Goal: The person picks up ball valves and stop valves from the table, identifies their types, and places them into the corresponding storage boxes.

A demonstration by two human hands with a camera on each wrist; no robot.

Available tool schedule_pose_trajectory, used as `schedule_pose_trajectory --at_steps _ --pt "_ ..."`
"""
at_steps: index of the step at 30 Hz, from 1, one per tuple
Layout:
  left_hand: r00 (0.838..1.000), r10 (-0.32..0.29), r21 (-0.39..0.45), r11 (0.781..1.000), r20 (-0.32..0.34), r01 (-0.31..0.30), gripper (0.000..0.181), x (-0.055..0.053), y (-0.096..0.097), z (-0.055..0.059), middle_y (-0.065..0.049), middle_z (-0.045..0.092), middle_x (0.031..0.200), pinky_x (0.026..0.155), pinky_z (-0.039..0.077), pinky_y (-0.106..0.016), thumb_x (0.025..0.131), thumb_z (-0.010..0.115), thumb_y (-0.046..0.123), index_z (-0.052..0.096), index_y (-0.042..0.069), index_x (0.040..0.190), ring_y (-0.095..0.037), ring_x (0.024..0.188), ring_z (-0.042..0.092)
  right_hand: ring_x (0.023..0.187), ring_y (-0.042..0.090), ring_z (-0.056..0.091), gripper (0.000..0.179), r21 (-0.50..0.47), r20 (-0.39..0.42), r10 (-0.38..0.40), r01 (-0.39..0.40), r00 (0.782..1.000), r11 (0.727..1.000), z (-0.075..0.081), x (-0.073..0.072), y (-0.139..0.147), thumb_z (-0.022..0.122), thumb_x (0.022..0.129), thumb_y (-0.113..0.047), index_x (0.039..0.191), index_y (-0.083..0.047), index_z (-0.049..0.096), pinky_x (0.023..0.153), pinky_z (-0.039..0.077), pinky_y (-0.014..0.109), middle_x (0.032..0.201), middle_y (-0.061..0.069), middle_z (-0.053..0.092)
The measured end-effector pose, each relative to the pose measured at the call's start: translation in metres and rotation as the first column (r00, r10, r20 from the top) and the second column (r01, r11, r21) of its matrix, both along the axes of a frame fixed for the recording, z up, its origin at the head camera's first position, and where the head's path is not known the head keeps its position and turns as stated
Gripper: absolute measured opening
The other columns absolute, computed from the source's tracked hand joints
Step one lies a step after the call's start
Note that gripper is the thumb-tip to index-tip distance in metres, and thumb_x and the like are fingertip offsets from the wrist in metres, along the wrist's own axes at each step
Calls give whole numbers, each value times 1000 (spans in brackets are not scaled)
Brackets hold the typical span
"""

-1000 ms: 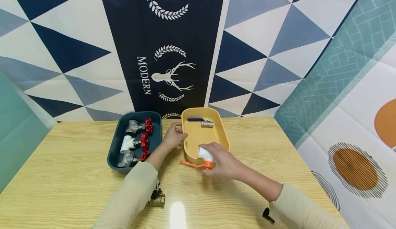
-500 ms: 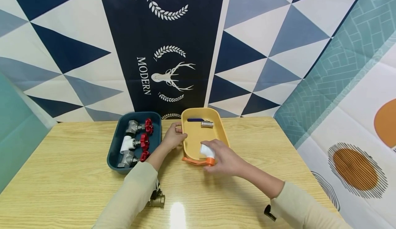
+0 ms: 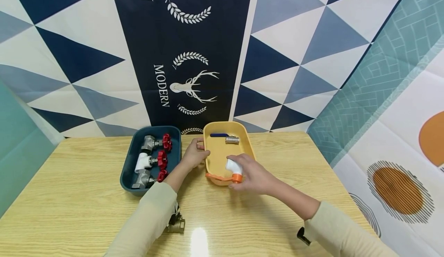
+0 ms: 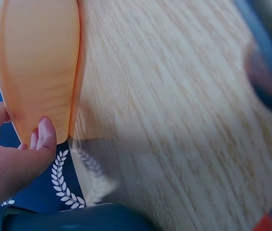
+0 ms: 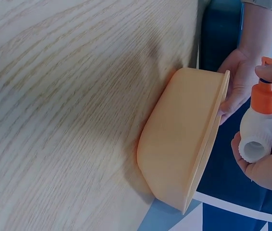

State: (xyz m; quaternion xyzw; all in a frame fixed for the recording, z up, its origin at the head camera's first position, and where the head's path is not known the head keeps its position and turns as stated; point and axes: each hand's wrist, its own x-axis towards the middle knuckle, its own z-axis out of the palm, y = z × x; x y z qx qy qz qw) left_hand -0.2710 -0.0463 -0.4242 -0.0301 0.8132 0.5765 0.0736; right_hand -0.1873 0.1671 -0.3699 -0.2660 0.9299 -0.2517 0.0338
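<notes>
My right hand [image 3: 254, 175] holds a white plastic ball valve [image 3: 234, 166] with an orange lever handle above the near end of the yellow bin [image 3: 218, 160]. In the right wrist view the white valve's [image 5: 258, 130] round ribbed opening shows, fingers wrapped about its body and the orange collar. My left hand [image 3: 194, 155] pinches the bin's left rim, thumb over the edge; the left wrist view has its fingers [image 4: 44, 132] against the outer wall. Inside the bin, toward the back, lies a metal ball valve [image 3: 232, 139] with a blue lever.
Left of the yellow bin stands a dark blue bin [image 3: 126, 172] containing three valves with red handwheels, one of them white [image 3: 142, 161]. A brass valve [image 3: 177, 226] lies on the wooden table [image 3: 86, 210], partly hidden by the left sleeve. Patterned cloth [image 3: 194, 56] hangs behind.
My right hand has carried the white valve slightly right and forward, further over the yellow bin's near rim. The left hand has stayed on the bin's rim.
</notes>
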Motion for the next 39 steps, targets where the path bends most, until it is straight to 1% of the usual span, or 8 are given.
schedule_pose_trajectory --at_steps 4,13,18,23,32,35,39 --pt "1000 -2 -7 1000 -3 2 56 1 1 0 -16 54 110 71 49 -26 86 62 10 38 7 137 -23 90 56 96 16 52 76 -8 8 -8 8 1000 1000 1 -1 2 80 70 -27 136 -10 46 80 48 31 122 8 54" --pt "1000 6 -19 1000 15 -5 56 1 1 2 -15 54 112 73 48 -25 86 63 11 39 9 136 -23 91 56 92 16 51 75 -34 8 -19 20 1000 999 -1 -6 6 81 69 -26 135 -10 47 76 47 28 118 8 54" --pt "1000 8 -20 1000 13 -7 56 1 1 2 -16 53 111 71 49 -26 86 62 9 38 7 137 -23 90 56 94 16 51 75 -37 18 -18 19 1000 999 0 -8 7 80 70 -27 135 -11 46 76 47 28 119 7 54" --pt "1000 16 -24 1000 19 -15 56 1 2 3 -15 54 111 72 48 -24 86 63 10 38 9 137 -22 91 56 92 16 51 75 -40 10 -9 9 1000 999 1 -9 8 80 70 -26 135 -10 46 74 46 27 116 7 54" --pt "1000 9 -28 1000 2 -9 56 0 2 3 -16 54 111 73 49 -26 86 62 10 39 8 136 -23 91 56 90 16 51 74 -48 -16 -10 10 1000 999 1 -15 9 80 70 -29 134 -9 47 72 46 25 114 8 55" --pt "1000 9 -28 1000 5 -9 56 0 1 3 -15 54 111 73 48 -26 86 63 11 39 9 136 -22 91 56 89 17 52 74 -52 -21 -14 13 1000 999 1 -17 9 80 70 -28 134 -8 47 71 46 25 114 9 56" --pt "1000 9 -34 999 20 -9 57 0 1 3 -14 54 112 72 48 -25 86 63 12 38 10 137 -22 91 55 89 17 52 74 -50 -6 -34 34 999 998 0 -20 9 80 70 -27 134 -8 47 72 46 26 115 9 56"
